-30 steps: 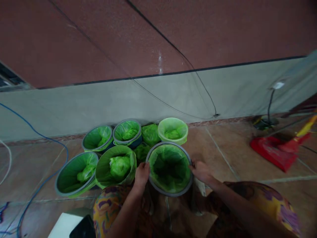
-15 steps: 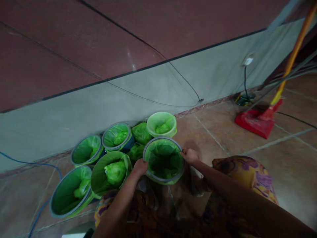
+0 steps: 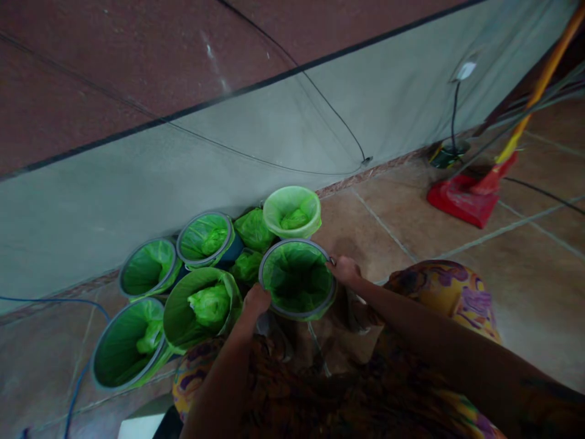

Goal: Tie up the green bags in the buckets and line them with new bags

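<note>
A round bin (image 3: 299, 310) with a grey rim and a green plastic liner stands between my knees. My left hand (image 3: 256, 300) is closed at the left side of its rim, and my right hand (image 3: 343, 269) pinches the rim at the right. Inside, the liner hangs open around a dark hollow. Left of it stands a wide green-lined bin (image 3: 173, 311) with a crumpled green bag (image 3: 210, 303) in it. Behind it, a pale green-lined bin (image 3: 292, 201) and a green bundle (image 3: 255, 229) sit close to the wall.
More green-lined bins (image 3: 106, 347) stand at the left, near a blue cable (image 3: 78, 384). A red dustpan (image 3: 466, 198) with a yellow-orange handle is on the tiled floor at right. A dark pot (image 3: 448, 155) and thin wires lie along the wall (image 3: 137, 189).
The view has shifted, so the bins and dustpan appear higher in the picture. Both hands remain at the rim of the same bin.
</note>
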Tool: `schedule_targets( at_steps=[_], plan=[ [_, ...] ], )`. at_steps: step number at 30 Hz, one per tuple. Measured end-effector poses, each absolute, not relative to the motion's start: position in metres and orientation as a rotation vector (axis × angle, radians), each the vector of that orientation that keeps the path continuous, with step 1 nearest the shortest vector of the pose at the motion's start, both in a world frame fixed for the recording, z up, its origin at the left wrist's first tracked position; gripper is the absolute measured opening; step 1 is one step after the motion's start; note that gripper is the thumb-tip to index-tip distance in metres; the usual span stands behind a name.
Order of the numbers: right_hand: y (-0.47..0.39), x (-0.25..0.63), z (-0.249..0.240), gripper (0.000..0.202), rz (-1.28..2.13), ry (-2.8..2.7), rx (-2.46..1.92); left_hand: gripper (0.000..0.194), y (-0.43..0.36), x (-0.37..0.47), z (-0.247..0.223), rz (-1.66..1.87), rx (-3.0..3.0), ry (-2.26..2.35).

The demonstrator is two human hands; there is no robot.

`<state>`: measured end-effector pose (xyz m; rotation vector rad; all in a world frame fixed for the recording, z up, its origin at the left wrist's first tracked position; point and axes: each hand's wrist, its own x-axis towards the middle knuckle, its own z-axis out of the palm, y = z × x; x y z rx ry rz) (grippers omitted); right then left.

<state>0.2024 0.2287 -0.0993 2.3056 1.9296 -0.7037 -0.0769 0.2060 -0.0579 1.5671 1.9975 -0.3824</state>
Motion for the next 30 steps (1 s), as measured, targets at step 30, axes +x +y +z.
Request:
schedule_targets(
  at_steps=[30],
  plan=[
    [0.217, 0.204, -0.087, 0.043, -0.641, 1.883, 2.228, 0.039, 0.181, -0.064, -0.056, -0.537, 1.584, 2.047]
  ],
)
